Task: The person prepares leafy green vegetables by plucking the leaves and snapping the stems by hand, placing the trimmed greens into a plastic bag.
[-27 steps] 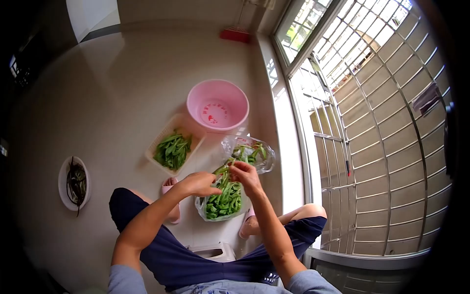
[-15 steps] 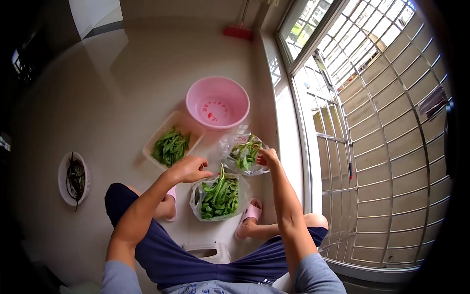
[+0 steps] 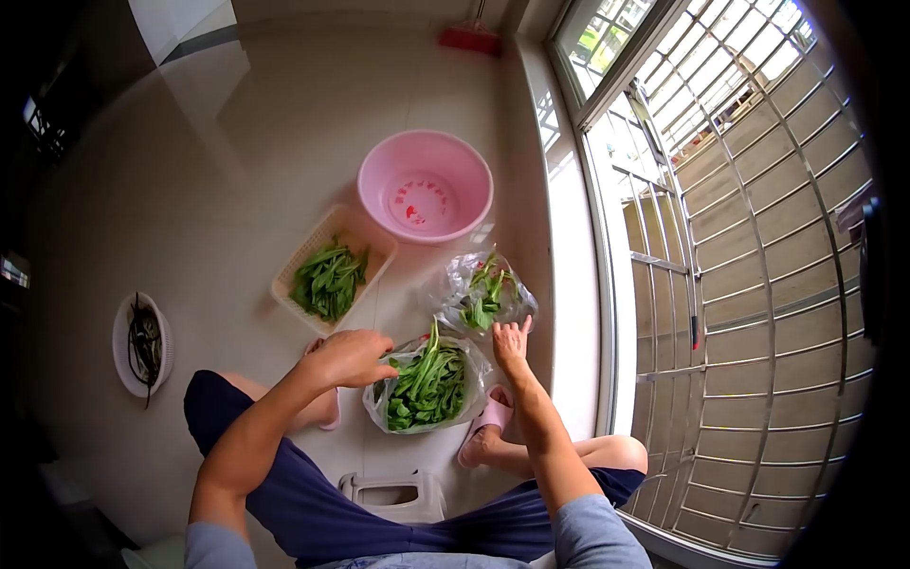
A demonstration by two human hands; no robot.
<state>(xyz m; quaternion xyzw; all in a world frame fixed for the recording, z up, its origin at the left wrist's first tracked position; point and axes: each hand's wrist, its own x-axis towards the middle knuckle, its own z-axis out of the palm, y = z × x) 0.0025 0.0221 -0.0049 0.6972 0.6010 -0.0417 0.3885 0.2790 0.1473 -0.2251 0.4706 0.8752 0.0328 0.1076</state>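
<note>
My left hand point(image 3: 351, 358) is over the left rim of a clear plastic bag of leafy greens point(image 3: 427, 387). Its thumb and fingers are apart, with nothing visible between them. Long pale stems lie on top of these leaves. My right hand point(image 3: 513, 343) has its fingers spread at the near edge of a second clear bag point(image 3: 519, 302), which holds fewer stems and leaves point(image 3: 485, 296). Whether the fingertips touch that bag I cannot tell. Beyond my left hand, a cream plastic basket point(image 3: 284, 283) holds picked green leaves point(image 3: 329, 279).
A pink basin point(image 3: 379, 180) with red print stands behind the bags. At the far left is a white basket point(image 3: 168, 351) of dark, long vegetables. A grey plastic stool point(image 3: 427, 495) is between my legs. Along the right run a window ledge and metal bars point(image 3: 758, 284); a red broom point(image 3: 470, 39) stands far back.
My right hand has drawn back from the stems in the second bag, its fingers now spread. My left hand has moved slightly toward me, down to the rim of the nearer bag.
</note>
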